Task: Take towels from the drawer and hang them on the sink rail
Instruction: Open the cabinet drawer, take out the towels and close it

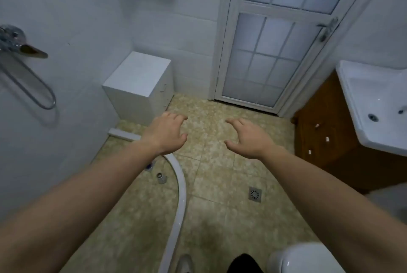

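Starting left of the white drawer cabinet (pixel 141 83), which I take as the reference: a chrome shower mixer (pixel 13 41) with its hose loop is fixed to the tiled wall, well apart from the cabinet. The cabinet stands in the corner against the wall, and its drawers, on the side facing the door, appear closed. No towel shows anywhere in view, so the towels are presumably inside it; I cannot confirm that.

Your left hand (pixel 167 134) hangs over the floor just in front of the cabinet, released, fingers loosely curved and holding nothing. Your right hand (pixel 248 138) is further right of the cabinet, likewise released and empty. Neither touches the cabinet.

Right of the cabinet is the glazed door (pixel 273 48), shut. Further right, across the floor, the white sink (pixel 374 105) sits on a brown wooden vanity (pixel 319 131). No rail is visible on the sink from this angle, and nothing hangs there.

Assessment: the task looks unstarted. No drawer is open, no towel is out, none is hung. All steps remain: open the drawer, take the towels, carry them to the sink and hang them.
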Demonstrator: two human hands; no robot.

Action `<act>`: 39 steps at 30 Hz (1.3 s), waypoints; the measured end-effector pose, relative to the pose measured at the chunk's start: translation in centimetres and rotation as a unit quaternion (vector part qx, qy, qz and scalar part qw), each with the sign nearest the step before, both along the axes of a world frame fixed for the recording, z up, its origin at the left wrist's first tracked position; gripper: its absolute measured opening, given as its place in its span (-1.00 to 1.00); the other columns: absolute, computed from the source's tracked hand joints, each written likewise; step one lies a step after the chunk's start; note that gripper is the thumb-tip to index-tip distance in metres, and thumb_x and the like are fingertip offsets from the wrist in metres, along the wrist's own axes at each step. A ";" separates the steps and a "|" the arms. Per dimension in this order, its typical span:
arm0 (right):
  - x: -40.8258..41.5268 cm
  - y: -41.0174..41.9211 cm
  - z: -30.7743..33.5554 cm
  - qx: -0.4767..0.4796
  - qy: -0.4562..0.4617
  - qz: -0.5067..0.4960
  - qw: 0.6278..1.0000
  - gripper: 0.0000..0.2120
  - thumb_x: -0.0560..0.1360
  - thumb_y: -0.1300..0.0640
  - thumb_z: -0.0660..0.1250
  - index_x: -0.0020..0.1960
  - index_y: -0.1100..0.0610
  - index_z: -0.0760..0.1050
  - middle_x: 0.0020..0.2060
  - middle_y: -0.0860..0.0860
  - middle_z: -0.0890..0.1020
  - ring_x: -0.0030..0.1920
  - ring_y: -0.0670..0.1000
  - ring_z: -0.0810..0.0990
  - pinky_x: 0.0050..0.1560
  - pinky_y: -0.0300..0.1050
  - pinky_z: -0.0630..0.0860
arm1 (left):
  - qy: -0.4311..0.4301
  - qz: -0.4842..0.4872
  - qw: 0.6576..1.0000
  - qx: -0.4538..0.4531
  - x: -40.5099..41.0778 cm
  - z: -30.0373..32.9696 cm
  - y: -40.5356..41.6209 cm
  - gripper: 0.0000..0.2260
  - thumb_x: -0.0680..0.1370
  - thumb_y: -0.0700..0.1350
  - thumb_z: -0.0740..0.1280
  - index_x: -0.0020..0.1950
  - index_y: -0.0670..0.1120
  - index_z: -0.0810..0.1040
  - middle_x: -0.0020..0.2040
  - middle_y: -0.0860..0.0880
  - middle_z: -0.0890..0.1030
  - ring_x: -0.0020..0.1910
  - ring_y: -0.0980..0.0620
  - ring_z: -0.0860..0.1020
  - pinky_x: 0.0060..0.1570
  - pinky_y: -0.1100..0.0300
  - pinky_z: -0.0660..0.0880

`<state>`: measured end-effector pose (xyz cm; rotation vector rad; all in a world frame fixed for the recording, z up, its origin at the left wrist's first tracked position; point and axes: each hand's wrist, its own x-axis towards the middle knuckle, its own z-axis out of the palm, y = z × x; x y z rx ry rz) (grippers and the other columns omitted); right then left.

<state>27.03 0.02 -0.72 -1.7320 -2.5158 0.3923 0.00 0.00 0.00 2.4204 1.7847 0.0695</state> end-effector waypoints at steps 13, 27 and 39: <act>3.8 18.5 -2.8 -0.017 -0.010 0.068 0.998 -0.30 0.48 -0.23 0.30 0.53 0.02 0.23 0.40 0.06 0.45 0.39 0.11 0.42 0.34 -0.04 0.37 | 0.055 0.086 0.994 -0.034 1.9 -2.0 12.5 -0.49 0.56 0.15 0.19 0.47 -0.01 0.32 0.37 -0.04 0.47 0.38 -0.06 0.38 0.29 -0.01 0.40; 7.1 43.7 -4.5 -0.062 -0.006 0.206 0.976 -0.26 0.47 -0.30 0.21 0.54 0.02 0.20 0.39 0.06 0.45 0.36 0.12 0.44 0.31 0.05 0.42 | 0.044 0.200 0.976 -0.077 9.4 -2.3 27.5 -0.49 0.57 0.13 0.20 0.49 -0.03 0.31 0.40 -0.04 0.45 0.39 -0.05 0.36 0.38 0.05 0.31; -6.6 61.2 -6.2 -0.068 -0.008 0.266 0.962 -0.29 0.49 -0.25 0.26 0.54 0.01 0.19 0.43 0.06 0.41 0.35 0.16 0.45 0.28 0.09 0.45 | -0.023 0.290 0.954 -0.069 -2.1 -5.3 46.8 -0.45 0.53 0.13 0.20 0.48 -0.04 0.31 0.42 -0.07 0.43 0.42 -0.09 0.33 0.36 -0.06 0.34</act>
